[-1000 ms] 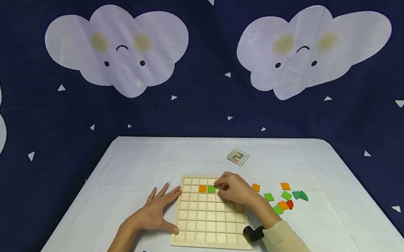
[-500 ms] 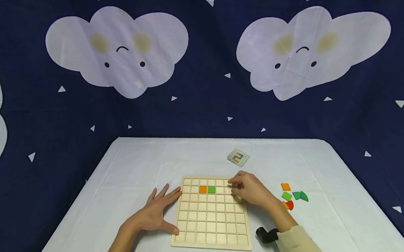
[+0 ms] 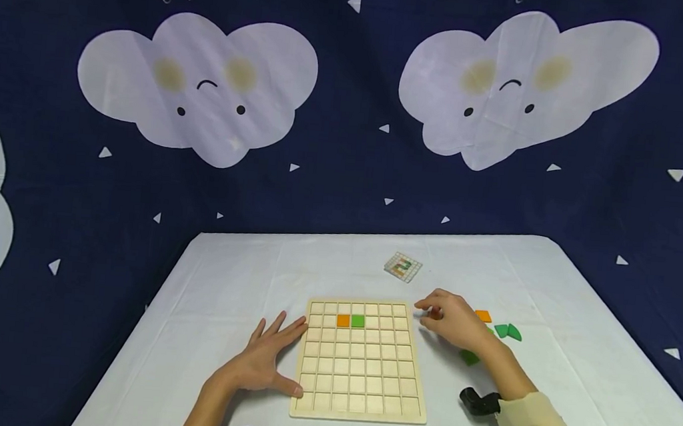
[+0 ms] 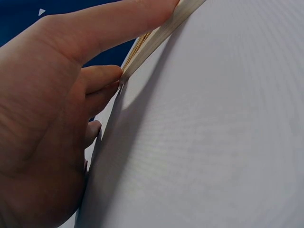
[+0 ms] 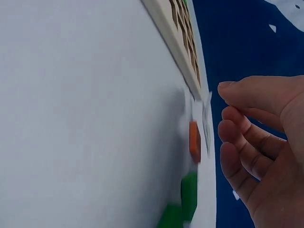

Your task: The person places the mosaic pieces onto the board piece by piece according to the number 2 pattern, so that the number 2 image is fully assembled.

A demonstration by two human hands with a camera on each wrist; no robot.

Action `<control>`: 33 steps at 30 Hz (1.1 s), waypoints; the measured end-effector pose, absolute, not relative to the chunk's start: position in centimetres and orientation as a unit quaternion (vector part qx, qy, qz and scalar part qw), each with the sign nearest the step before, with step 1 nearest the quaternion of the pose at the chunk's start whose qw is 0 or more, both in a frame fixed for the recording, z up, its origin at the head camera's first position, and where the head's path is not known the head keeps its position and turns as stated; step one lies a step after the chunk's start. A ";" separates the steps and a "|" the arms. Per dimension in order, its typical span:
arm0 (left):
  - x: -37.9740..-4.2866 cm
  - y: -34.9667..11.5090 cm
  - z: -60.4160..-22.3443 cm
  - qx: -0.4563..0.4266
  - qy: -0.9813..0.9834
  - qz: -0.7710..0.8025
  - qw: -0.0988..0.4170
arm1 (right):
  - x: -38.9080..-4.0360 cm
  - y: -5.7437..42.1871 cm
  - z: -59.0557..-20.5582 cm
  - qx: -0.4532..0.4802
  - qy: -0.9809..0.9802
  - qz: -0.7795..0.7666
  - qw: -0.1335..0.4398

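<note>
A pale wooden grid board [image 3: 359, 375] lies on the table, with an orange square tile [image 3: 343, 321] and a green square tile [image 3: 358, 321] side by side in its second row from the far edge. My left hand [image 3: 260, 360] is spread at the board's left side, thumb and fingertips touching the rim. Just past the board's right edge hovers my right hand [image 3: 456, 321], its fingers loosely bent with nothing between them. Below that hand, the right wrist view shows a loose orange tile [image 5: 194, 142] and a green tile [image 5: 189, 195] on the cloth.
Green pieces [image 3: 513, 331] and another orange tile [image 3: 482, 316] lie right of my right hand, some loose pieces hidden behind it. A small stack of pattern cards [image 3: 403, 267] rests beyond the board. A dark blue cloud-printed cloth [image 3: 342, 200] hangs behind the white table [image 3: 240, 278].
My right hand has left the board's far rows and moved right, over the loose tiles. The left hand stays at the left rim. Both tiles on the board remain in place.
</note>
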State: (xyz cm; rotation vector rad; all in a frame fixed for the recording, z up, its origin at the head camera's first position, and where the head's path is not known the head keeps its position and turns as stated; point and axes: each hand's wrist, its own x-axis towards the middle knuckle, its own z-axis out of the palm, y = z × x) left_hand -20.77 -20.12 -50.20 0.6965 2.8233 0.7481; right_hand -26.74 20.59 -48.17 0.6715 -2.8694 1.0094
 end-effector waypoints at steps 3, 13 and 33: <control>-20.8 -20.1 -50.2 0.231 0.938 0.250 0.070 | -26.6 21.6 -48.2 0.220 -0.918 0.330 0.025; -20.9 -20.2 -50.2 0.238 0.938 0.244 0.064 | -26.1 24.9 -48.4 0.194 -0.927 0.316 0.048; -20.8 -20.4 -50.4 0.236 0.938 0.244 0.073 | -24.3 29.9 -49.3 0.132 -0.940 0.305 0.081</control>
